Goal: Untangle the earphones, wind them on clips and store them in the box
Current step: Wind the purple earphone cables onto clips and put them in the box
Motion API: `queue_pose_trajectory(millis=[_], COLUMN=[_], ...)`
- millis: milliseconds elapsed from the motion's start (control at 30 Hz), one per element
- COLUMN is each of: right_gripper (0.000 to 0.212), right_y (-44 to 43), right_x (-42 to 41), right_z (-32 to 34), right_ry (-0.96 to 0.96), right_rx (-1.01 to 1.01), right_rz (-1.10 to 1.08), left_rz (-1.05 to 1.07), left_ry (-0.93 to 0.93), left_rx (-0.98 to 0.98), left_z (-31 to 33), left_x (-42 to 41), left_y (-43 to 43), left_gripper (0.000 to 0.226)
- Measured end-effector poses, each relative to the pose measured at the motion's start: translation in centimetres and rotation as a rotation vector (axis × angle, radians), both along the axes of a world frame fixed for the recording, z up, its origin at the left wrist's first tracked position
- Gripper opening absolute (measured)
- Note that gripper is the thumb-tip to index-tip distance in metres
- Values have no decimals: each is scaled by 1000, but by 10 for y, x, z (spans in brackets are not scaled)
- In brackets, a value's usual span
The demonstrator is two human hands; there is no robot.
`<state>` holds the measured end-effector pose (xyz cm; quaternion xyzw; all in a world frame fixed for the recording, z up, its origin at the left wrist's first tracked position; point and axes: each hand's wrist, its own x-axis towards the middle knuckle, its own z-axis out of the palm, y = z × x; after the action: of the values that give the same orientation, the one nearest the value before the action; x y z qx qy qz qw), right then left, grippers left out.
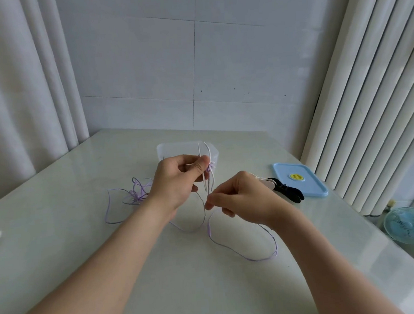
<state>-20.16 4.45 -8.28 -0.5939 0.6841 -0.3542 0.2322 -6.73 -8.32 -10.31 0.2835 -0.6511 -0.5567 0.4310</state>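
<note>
Both left hand and right hand pinch earphones.

Home room: pale table in corner, white curtains both sides, small blue fan by window

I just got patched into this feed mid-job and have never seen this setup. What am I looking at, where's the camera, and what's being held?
There is no machine here, only a person's two bare hands. One wide camera worn on the head looks down at them. The left hand pinches a knot of white and purple earphone cords. The right hand pinches a strand hanging from it. On the table lie a purple cord tangle, a clear box, a blue lid and black clips.
</note>
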Motion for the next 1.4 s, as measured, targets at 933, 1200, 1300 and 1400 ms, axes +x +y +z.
queue_pose_trajectory(millis=[933,1200,1300,1400], right_gripper=[29,28,23,21], right_y=[-8,-12,-9,-6], right_x=[-6,19,14,6], right_z=[-9,-16,-7,-1], right_ry=[61,118,-71,-84], right_rx=[-111,-338,-460,-527], right_rz=[-94,-28,-72,-185], left_rz=[-34,-11,-141,-248], left_ry=[148,167,34,-35], left_rx=[148,311,322,283], left_z=[8,3,1,2], left_x=[-4,-9,-6,-6], left_y=[14,8,7,11], left_gripper=[23,19,22,22])
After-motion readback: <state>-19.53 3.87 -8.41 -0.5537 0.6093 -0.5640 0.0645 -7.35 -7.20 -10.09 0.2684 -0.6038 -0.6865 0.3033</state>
